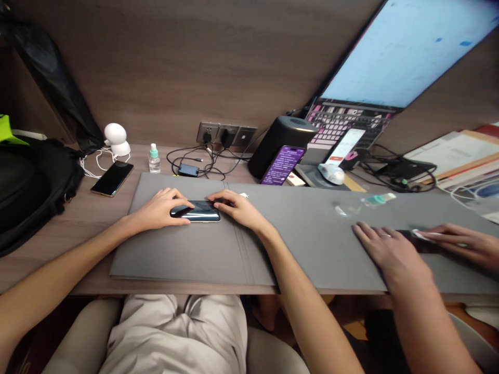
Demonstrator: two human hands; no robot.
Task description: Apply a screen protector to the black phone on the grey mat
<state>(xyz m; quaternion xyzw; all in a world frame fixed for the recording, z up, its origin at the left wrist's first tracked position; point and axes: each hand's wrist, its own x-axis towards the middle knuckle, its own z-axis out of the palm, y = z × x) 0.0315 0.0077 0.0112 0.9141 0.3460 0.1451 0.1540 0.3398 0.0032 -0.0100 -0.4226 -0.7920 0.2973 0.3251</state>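
Note:
A dark smartphone point(197, 211) lies flat on the grey desk mat point(187, 259). My left hand point(159, 209) rests over its left end, fingers curled around the edge. At the phone's right end my right hand point(237, 208) has its fingers pressed on the top edge. Both hands grip the phone where it lies on the mat.
Another person's two hands point(393, 249) work on a second dark phone at the right of the mat, near a small clear bottle point(376, 200). Behind are a phone point(112, 177), a bottle point(154, 159), cables, a black speaker point(278, 143), a purple-screened phone point(283, 164), a laptop point(390, 62) and a black bag point(27, 182).

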